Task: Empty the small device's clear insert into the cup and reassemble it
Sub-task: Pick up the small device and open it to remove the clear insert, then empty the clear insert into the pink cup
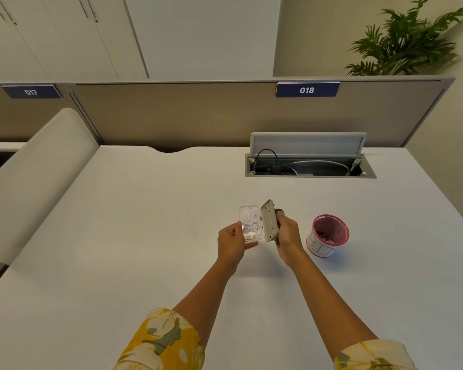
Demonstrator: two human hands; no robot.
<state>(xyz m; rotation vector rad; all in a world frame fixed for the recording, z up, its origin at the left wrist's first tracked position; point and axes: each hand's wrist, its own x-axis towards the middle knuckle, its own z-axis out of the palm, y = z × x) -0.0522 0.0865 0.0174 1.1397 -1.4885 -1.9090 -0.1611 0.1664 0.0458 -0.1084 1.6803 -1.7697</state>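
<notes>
**Insert out of device, both parts held above counter**

Left hand (231,243) grips the clear insert (250,227) by its near end; pale flecks visible inside. Right hand (288,235) is clamped on the grey device body (270,220), tilted upright, just beside the insert. Red-rimmed cup (329,235) stands on the white counter (145,236) right of the hands, small pieces in its bottom.
</notes>
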